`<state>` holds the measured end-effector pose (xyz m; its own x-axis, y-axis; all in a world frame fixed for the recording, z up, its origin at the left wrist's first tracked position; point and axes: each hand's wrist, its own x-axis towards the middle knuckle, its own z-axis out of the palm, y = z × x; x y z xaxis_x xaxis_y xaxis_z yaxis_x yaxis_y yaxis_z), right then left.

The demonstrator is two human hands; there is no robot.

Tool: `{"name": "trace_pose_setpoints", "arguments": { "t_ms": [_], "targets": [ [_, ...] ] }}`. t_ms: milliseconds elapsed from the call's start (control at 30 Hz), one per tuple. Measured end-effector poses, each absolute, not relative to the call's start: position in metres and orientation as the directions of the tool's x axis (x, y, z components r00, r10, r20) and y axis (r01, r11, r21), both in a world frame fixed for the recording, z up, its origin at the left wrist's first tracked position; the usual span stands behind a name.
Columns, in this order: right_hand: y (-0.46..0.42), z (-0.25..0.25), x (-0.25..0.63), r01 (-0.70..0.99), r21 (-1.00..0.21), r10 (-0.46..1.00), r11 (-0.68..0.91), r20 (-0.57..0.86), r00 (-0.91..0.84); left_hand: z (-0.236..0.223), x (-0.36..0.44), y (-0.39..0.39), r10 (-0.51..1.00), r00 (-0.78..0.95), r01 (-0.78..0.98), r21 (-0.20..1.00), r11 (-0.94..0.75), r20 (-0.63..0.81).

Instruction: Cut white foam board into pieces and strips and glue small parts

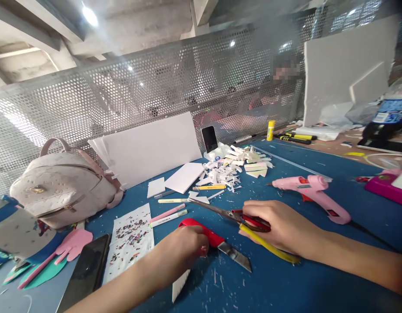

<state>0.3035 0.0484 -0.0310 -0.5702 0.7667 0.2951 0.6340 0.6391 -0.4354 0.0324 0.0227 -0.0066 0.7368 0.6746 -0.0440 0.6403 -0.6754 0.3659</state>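
My left hand (184, 245) is closed about a red utility knife (217, 238), whose broad blade points right and toward me. Below that hand a white scrap (180, 286) sticks out, and whether the fingers touch it is hidden. In my right hand (279, 221) is a pair of scissors (220, 211) with red handles, its blades pointing left over the blue tabletop. A curved yellow strip-like tool (269, 245) shows under the right palm; I cannot tell if it is held. Several markers (168, 218) lie between the hands and the white board pieces.
A pink glue gun (311, 191) lies right of my right hand, its cord trailing away. White scraps (223, 171) are heaped at the back. At left are a pale backpack (67, 182), a dark phone (86, 271) and a speckled sheet (131, 239). A glue stick (270, 130) stands far off.
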Motion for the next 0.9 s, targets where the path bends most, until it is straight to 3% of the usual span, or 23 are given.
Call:
{"name": "trace_pose_setpoints", "arguments": {
  "t_ms": [267,567,900],
  "targets": [
    [0.046,-0.031,0.304,0.446,-0.683,0.783,0.578,0.312,-0.538,0.023,0.037,0.099,0.733,0.658,0.646,0.37,-0.668,0.172],
    [0.053,-0.042,0.305,0.385,-0.713,0.764,0.586,0.327,-0.557,0.013,0.12,0.217,0.702,0.672,0.676,0.191,-0.712,0.238],
    [0.052,-0.036,0.305,0.4,-0.696,0.767,0.596,0.347,-0.54,0.018,0.107,0.217,0.719,0.591,0.767,0.021,-0.641,0.365]
  ]
}}
